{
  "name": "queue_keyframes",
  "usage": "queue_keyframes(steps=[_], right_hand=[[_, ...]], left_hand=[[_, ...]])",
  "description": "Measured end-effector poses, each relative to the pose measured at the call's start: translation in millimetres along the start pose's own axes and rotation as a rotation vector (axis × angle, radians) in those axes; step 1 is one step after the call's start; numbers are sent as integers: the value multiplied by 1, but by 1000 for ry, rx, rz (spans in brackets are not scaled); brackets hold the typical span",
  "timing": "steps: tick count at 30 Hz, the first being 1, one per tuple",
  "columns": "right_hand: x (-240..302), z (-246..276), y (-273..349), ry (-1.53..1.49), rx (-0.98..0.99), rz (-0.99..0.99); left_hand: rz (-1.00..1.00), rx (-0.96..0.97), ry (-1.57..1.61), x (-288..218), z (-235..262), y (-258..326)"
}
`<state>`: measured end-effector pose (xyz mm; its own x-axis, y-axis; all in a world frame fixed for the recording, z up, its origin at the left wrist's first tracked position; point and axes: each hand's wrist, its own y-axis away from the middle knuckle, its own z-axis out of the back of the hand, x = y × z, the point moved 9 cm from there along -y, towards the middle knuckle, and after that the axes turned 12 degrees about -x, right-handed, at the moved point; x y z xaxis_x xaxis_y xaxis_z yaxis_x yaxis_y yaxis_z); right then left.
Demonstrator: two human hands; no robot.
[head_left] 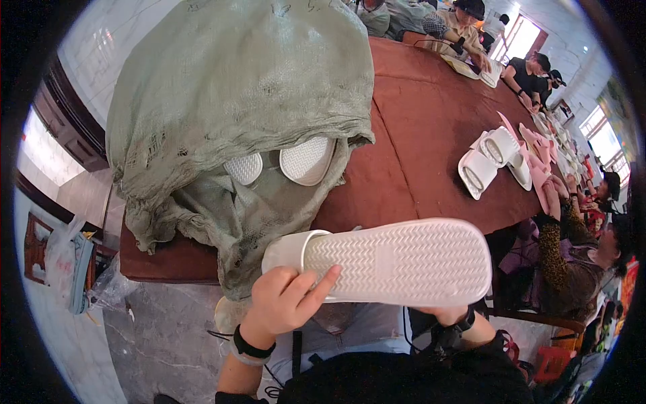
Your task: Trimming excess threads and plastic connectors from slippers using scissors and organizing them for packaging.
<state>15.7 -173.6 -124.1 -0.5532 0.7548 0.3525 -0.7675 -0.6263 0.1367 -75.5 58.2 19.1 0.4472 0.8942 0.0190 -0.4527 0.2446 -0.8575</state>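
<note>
A white slide sandal with a zigzag-textured footbed lies sideways between my hands, just in front of the table edge. My left hand is closed on its strap end, the fingers bent and one fingertip resting on the footbed. My right hand holds the other end from below; most of its fingers are hidden under the sandal. Beyond it, a large grey-green woven sack lies on the table with its mouth toward me. Two white soles show in the opening, one a larger sandal, the other a smaller sandal.
A brown cloth covers the table. White sandals and pink sandals lie at its right. Several people work along the far and right sides, one person seated close by. A chair with plastic bags stands at left.
</note>
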Motion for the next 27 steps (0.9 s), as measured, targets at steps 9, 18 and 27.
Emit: queue_keyframes(steps=[9, 18, 27], right_hand=[[0, 21, -47, -1875, -453, -551], [32, 175, -71, -1238, -895, 72], [58, 118, -89, -961, -651, 121]], left_hand=[[364, -23, 161, 30, -1, -8], [682, 132, 749, 28, -36, -3], [1089, 48, 1091, 47, -52, 53]])
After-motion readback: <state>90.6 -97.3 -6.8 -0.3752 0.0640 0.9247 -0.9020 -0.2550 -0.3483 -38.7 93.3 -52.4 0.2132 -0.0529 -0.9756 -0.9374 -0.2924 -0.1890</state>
